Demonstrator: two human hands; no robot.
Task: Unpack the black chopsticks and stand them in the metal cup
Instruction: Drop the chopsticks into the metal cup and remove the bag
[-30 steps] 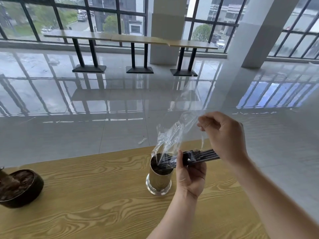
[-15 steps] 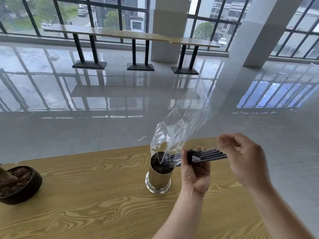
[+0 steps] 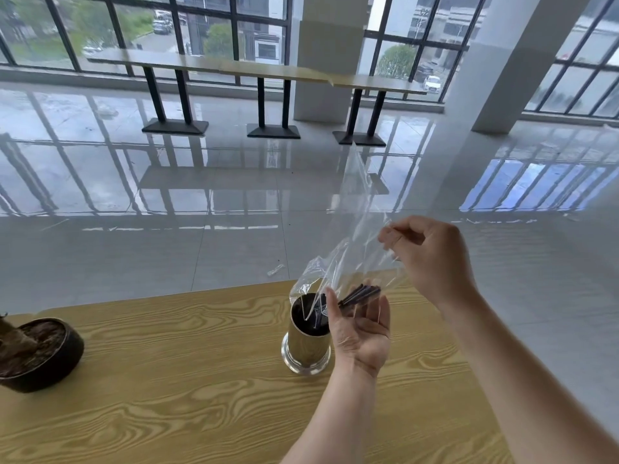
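- On the wooden table [image 3: 167, 396], near its far edge, the metal cup [image 3: 306, 349] stands upright on a flared, shiny base; its inside looks dark
- Just right of the cup the left hand [image 3: 361, 333] is raised palm-up, its fingers loosely curled around the black chopsticks [image 3: 360, 294]; the thumb lies along their near side
- The chopsticks lie as a tilted bundle, their upper ends pointing up and to the right above the fingers, their lower ends angled toward the cup's mouth; whether those lower ends are already inside the cup cannot be told, since plastic and thumb cover them
- A clear plastic bag [image 3: 348, 259] still wraps the bundle and rises well above it, crumpled and see-through; its lower folds hang over the cup's rim
- The right hand [image 3: 432, 259] is higher and to the right of the left; its thumb and forefinger are pinched shut on the upper part of the bag, the other fingers folded in
- At the table's left edge sits a dark round pot [image 3: 40, 356] filled with brown soil, a thick stem rising from it
- Beyond the table lies a glossy tiled floor [image 3: 167, 195]; a row of long tables [image 3: 234, 67] on black legs stands before the windows; a small scrap of wrapper [image 3: 275, 270] lies on the floor
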